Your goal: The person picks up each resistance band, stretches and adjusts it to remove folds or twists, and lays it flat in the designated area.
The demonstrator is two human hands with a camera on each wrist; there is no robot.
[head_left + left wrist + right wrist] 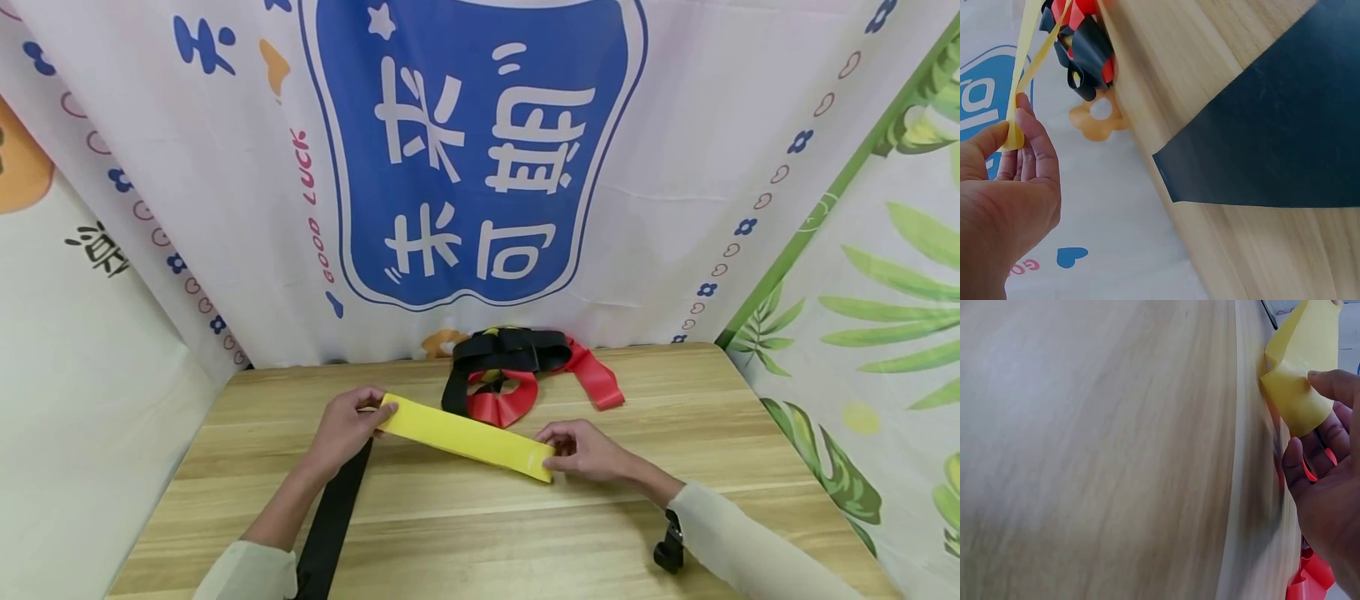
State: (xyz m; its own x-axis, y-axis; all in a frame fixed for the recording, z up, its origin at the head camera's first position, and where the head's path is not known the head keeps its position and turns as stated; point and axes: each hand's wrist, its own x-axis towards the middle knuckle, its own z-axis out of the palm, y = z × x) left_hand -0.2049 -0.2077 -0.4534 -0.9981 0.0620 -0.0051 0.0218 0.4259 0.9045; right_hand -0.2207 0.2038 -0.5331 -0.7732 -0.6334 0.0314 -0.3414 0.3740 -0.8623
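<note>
1. Clearly, the yellow band (pixel 465 437), a flattened loop, spans the gap between both hands over the wooden table (pixel 525 542); it looks light, limp and likely stretchy, hardly fragile.
2. The left hand (pixel 351 429) pinches one end, the right hand (pixel 588 452) the other; these folded ends seem the surest holds.
3. Beyond sits a heap of black and red bands (pixel 513 354); a black strip (pixel 337 517) lies nearer.

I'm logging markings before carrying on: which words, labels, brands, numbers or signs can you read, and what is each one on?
"GOOD LUCK": pink, on the white backdrop.
"未来可期": white, turned sideways, on the backdrop's blue panel.
Pale print on the yellow band, by the right hand: too small to read.
Blue marks, backdrop's upper left: unclear or cut off.
Black marks on the left cloth: unclear.
</note>
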